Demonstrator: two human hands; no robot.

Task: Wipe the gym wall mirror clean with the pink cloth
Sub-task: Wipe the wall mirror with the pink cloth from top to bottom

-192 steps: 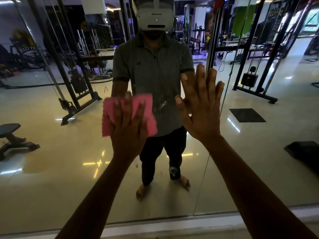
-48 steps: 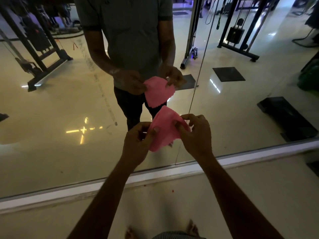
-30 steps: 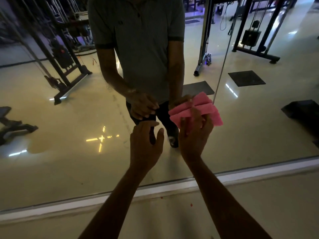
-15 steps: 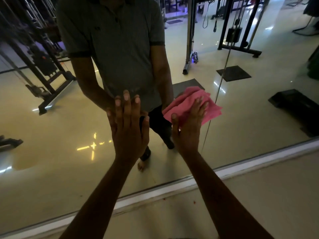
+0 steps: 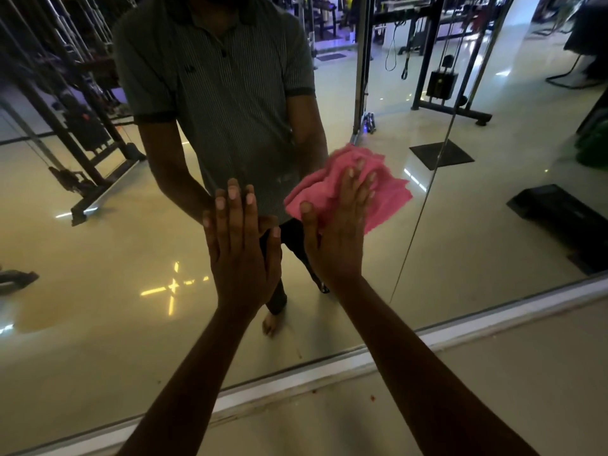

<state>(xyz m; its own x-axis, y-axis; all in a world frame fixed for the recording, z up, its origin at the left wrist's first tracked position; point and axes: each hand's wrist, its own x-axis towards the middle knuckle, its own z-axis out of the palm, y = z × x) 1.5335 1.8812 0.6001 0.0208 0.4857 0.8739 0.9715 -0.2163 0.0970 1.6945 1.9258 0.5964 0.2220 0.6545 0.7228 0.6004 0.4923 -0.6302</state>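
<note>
The wall mirror fills most of the view and reaches down to a pale strip at the floor. A crumpled pink cloth lies flat against the glass at centre right. My right hand presses it to the mirror with straight fingers spread over it. My left hand rests flat on the bare glass just to the left, fingers straight and together. A vertical seam between mirror panels runs right of the cloth.
The mirror's bottom frame slants across the lower view, with tiled floor below it. Reflected in the glass are a person in a striped shirt, cable machines, a floor mat and a dark step platform.
The cloth passed from my left hand, through both hands, to my right. Both hands went up to the glass. In the last half second the cloth hand slid slightly up and right.
</note>
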